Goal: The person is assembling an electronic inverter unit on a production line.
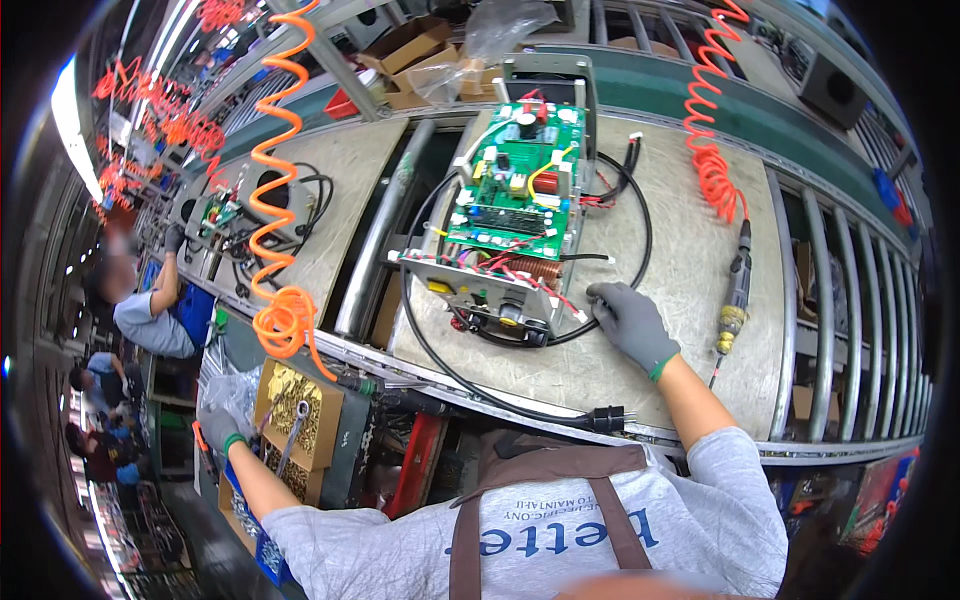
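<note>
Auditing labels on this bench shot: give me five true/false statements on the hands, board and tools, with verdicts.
1. The right hand wears a grey glove. True.
2. The left hand is on the green circuit board. False: the left hand is beside the cardboard box of gold-coloured parts, away from the green circuit board.
3. The driver tool is to the right of the board. True.
4. The coiled hose left of the board is blue. False: the coiled hose is orange.
5. The black plug is at the bench's near edge. True.
</note>
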`<state>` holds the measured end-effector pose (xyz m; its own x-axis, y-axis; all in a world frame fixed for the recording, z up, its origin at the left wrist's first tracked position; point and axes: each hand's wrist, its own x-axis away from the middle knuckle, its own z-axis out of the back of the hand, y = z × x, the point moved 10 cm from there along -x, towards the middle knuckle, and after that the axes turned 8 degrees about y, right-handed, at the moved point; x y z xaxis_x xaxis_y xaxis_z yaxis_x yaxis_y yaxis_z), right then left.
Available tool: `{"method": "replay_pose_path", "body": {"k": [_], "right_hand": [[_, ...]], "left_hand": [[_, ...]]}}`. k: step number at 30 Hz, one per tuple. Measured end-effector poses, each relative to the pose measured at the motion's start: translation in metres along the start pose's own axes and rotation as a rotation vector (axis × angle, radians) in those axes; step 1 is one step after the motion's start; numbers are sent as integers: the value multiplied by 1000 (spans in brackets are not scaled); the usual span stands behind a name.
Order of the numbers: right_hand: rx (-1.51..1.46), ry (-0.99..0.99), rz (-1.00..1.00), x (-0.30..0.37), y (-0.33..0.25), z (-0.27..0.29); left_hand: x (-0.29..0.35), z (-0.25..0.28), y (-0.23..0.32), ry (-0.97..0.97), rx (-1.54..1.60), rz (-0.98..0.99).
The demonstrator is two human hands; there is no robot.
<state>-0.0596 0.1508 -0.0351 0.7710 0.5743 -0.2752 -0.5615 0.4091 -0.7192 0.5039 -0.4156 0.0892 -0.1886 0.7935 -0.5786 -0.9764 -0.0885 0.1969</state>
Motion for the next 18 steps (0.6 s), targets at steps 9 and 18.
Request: {"method": "replay_pose_path", "body": {"k": [9,18], "right_hand": [[-691,-332,-427,10,16,-44],[-584,-154,-21,-11,3,-21]], "left_hand": [[249,190,263,-131,837,-759],[449,181,380,-355,1069,-1232]]}}
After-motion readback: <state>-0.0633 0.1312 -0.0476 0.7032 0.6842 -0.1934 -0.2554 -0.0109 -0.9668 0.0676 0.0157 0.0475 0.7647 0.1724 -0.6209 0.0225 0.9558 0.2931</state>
